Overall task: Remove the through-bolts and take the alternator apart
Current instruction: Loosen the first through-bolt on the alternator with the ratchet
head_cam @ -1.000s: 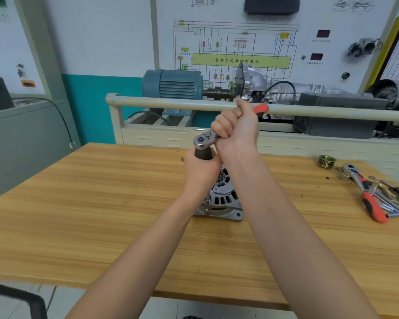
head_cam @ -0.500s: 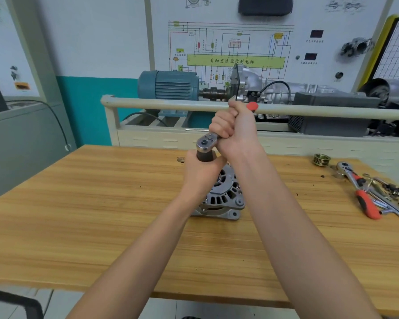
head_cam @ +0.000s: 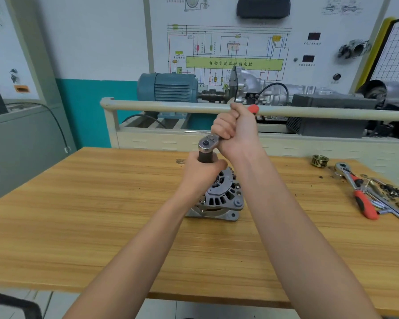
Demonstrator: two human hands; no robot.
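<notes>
The alternator [head_cam: 219, 196] stands mid-desk, directly below the fingers, well clear of every edge of the wooden desk [head_cam: 78, 215], with bare grain on all sides. The left hand [head_cam: 200, 173] wraps the dark socket [head_cam: 206, 157]; the right hand [head_cam: 236, 132] grips the ratchet [head_cam: 209, 142] by its handle (only the red tip shows beyond the fist). Since half a second ago both grips are unchanged and the handle has barely swung. Far right of the fingers lie a brass-coloured pulley [head_cam: 319, 160] and a second ratchet [head_cam: 355, 189]. The alternator housing is ribbed, slotted grey metal.
</notes>
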